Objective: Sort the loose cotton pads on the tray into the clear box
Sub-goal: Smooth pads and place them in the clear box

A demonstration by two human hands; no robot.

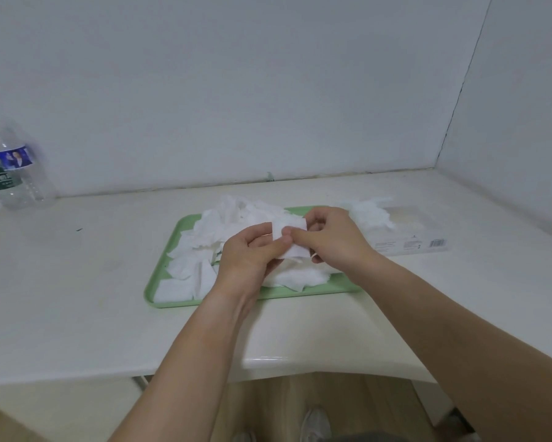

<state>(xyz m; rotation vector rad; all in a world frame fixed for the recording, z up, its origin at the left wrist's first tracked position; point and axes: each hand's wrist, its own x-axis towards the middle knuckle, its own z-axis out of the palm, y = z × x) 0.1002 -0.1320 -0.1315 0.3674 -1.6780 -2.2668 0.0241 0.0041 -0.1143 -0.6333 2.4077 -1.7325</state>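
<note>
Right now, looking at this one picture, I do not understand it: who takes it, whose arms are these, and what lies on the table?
There is no machine here. A person wears a camera on the head, so you look down at their own arms. The left hand and the right hand pinch a white cotton pad between them, above a green tray heaped with loose cotton pads. Right of the tray lies the clear box, with some pads in it. A plastic water bottle stands far left on the white table.
</note>
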